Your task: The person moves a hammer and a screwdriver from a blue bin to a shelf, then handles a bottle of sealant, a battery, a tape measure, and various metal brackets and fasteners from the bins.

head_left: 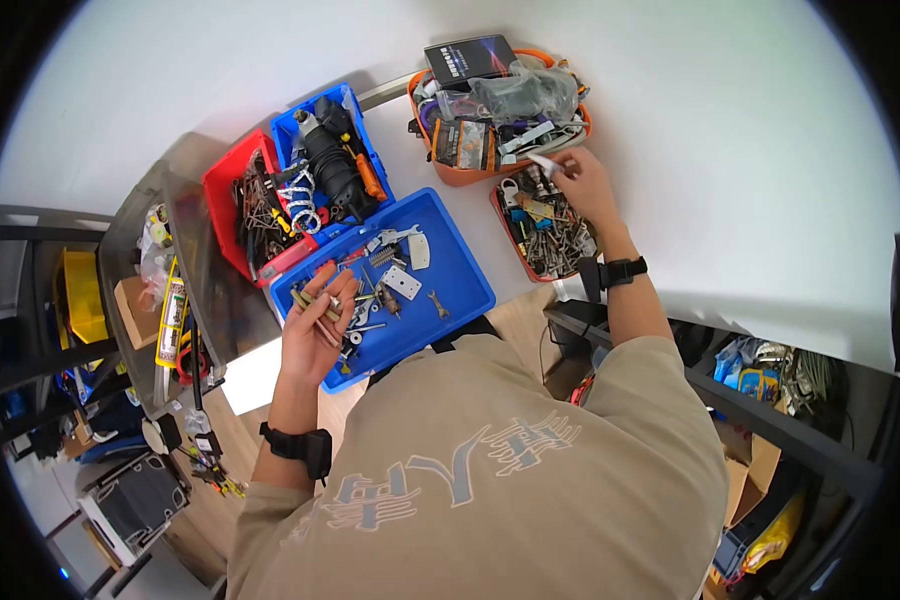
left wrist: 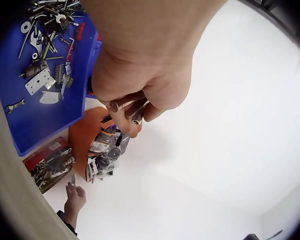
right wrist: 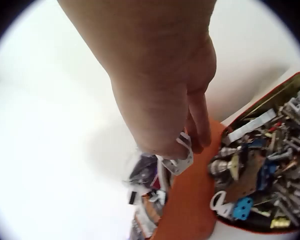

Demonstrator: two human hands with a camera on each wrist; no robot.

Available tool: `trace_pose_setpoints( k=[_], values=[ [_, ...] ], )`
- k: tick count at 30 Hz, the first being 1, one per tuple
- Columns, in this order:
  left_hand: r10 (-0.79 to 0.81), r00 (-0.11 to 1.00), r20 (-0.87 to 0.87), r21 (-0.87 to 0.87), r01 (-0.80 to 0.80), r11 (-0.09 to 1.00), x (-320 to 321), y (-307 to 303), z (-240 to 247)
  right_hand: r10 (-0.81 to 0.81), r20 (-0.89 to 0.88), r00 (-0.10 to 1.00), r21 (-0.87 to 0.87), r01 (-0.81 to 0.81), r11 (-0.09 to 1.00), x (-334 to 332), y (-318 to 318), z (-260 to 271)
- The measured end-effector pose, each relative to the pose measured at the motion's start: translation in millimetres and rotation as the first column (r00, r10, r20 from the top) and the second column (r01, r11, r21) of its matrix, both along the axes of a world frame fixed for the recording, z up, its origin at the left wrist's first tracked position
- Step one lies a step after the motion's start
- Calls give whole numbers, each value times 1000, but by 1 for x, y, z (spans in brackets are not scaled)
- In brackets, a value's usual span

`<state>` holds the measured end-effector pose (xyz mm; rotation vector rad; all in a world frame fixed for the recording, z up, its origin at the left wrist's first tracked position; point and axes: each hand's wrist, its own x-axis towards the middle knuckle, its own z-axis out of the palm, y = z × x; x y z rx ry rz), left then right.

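Above the near left part of the blue tray [head_left: 462, 278], my left hand [head_left: 308, 340] holds a few long bolts [head_left: 316, 308] across its palm. The left wrist view shows fingers curled round them, with a bolt head [left wrist: 115, 106] sticking out. My right hand [head_left: 590, 188] pinches a small pale metal bracket [right wrist: 177, 166] over the red-rimmed tin [head_left: 514, 238], close to the orange basket [head_left: 458, 176]. Screws, bolts and small fittings fill the tin. Inside the tray lie a white plate with holes [head_left: 402, 282], a small wrench [head_left: 438, 305], a spring and several loose fasteners.
Behind the tray stand a red bin [head_left: 226, 225] of metal bits and a blue bin [head_left: 354, 108] with a black power tool [head_left: 332, 165]. A black box [head_left: 470, 58] and plastic bags top the orange basket. A grey translucent bin [head_left: 220, 300] stands left.
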<state>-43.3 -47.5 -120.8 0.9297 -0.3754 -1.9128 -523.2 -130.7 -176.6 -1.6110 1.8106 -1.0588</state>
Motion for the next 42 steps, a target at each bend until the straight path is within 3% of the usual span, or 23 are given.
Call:
trace_pose_setpoints(
  k=[5, 6, 8, 11, 13, 15, 17, 19, 21, 22, 23, 25, 27, 28, 30, 31, 32, 33, 38, 42],
  values=[
    [4, 1000, 10, 15, -4, 1000, -27, -6, 8, 211, -162, 964, -211, -243, 947, 56, -78, 36],
    [0, 1000, 8, 15, 0, 1000, -32, -8, 10, 226, -164, 960, -215, -258, 942, 69, -95, 33],
    [16, 1000, 8, 10, -16, 1000, -37, -11, 11, 187, -362, 913, -290, -301, 908, 93, -128, 18],
    [30, 999, -13, 4, -30, 1000, -37, -13, 10, 164, -453, 876, -289, -318, 903, 124, -166, -5],
    [60, 998, -31, 17, -59, 998, -36, -12, 11, 189, -479, 857, -266, -346, 900, 135, -184, -27],
    [87, 996, -10, -6, -87, 996, -33, -9, 12, 242, -675, 697, -45, -367, 929, 135, -194, -45],
    [110, 994, 9, -30, -109, 994, -29, -6, 13, 278, -656, 702, 22, -351, 936, 126, -202, -44],
    [172, 981, -93, 10, -172, 985, -27, -3, 13, 309, -754, 580, 121, -339, 933, 120, -199, -37],
    [177, 984, -29, -18, -178, 984, -29, -4, 13, 357, -775, 521, 164, -381, 910, 116, -192, -35],
    [172, 974, -145, 8, -173, 985, -30, -5, 14, 393, -793, 465, 203, -408, 890, 116, -190, -33],
    [166, 952, -256, 38, -162, 986, -30, -6, 14, 399, -790, 465, 205, -413, 887, 116, -187, -32],
    [147, 955, -257, 29, -145, 989, -37, -12, 16, 422, -713, 560, 207, -408, 889, 120, -179, -7],
    [108, 913, -393, 27, -106, 994, -45, -16, 21, 446, -518, 730, 49, -495, 867, 129, -153, 28],
    [105, 919, -379, 35, -100, 994, -48, -19, 24, 480, -397, 782, -10, -526, 850, 137, -137, 51],
    [71, 900, -430, 20, -69, 997, -57, -25, 28, 643, -136, 754, -27, -651, 758, 152, -90, 98],
    [31, 872, -489, 1, -35, 999, -63, -28, 31, 727, -124, 676, -111, -737, 667, 158, -67, 109],
    [35, 902, -430, 36, -22, 999, -69, -31, 35, 797, -124, 591, -194, -802, 565, 164, -45, 117],
    [23, 903, -429, 39, -7, 999, -73, -33, 34, 804, -137, 579, -218, -809, 546, 172, -25, 125],
    [-144, 892, -429, -6, 156, 988, -90, -34, 32, 726, -285, 626, -221, -780, 586, 180, 16, 114],
    [-219, 890, -400, -55, 215, 975, -99, -33, 31, 696, -278, 662, -209, -749, 629, 170, 28, 118]
  ],
)
